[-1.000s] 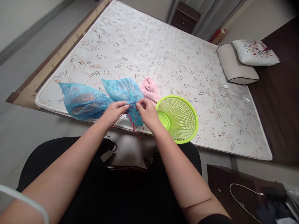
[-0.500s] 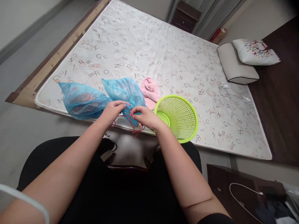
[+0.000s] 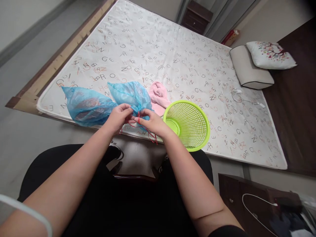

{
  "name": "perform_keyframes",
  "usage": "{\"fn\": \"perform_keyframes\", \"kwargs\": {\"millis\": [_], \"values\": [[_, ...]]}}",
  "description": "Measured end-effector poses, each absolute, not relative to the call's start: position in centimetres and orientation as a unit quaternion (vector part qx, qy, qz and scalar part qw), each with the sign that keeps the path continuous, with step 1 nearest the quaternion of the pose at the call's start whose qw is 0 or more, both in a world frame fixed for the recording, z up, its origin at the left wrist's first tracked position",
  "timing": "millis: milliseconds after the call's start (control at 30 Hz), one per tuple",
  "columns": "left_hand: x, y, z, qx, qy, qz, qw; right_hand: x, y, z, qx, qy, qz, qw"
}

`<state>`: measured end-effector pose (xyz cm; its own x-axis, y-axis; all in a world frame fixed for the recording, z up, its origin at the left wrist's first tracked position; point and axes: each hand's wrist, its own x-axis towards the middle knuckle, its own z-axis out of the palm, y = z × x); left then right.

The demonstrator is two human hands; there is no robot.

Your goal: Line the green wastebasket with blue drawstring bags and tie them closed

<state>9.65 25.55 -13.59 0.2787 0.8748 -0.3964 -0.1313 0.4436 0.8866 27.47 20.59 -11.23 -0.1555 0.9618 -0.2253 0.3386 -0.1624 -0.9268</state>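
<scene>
While the red string (image 3: pixel 148 131) runs around the gathered neck of a blue plastic bag (image 3: pixel 129 93), the left hand (image 3: pixel 118 118) has its grip curled shut at that neck and the right hand (image 3: pixel 151 122) pinches the string in a tight grip. A second blue bag (image 3: pixel 86 107) lies just beside on the mattress (image 3: pixel 172 56), near a pink towel (image 3: pixel 158 95) and a tilted lime-green basket (image 3: pixel 187 125).

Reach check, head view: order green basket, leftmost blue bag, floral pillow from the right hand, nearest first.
Right hand:
1. Green basket: just right.
2. Leftmost blue bag: left, past the left hand.
3. Floral pillow: far right, off the mattress.
</scene>
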Motion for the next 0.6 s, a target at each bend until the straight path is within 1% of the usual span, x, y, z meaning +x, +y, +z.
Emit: {"fn": "perform_keyframes", "kwargs": {"millis": [200, 300, 467, 600], "values": [[9.85, 25.26, -13.35, 0.408, 0.465, 0.363, 0.696, 27.44, 20.75, -11.47, -0.593, -0.565, 0.459, 0.344], [9.92, 25.27, -13.40, 0.435, 0.452, 0.373, 0.684, 27.29, 20.68, -11.60, -0.607, -0.552, 0.454, 0.346], [9.98, 25.25, -13.77, 0.506, 0.440, 0.353, 0.653, 26.87, 20.63, -11.94, -0.604, -0.537, 0.464, 0.364], [9.95, 25.06, -14.13, 0.501, 0.421, 0.325, 0.683, 26.71, 20.76, -12.26, -0.589, -0.537, 0.450, 0.403]]}}
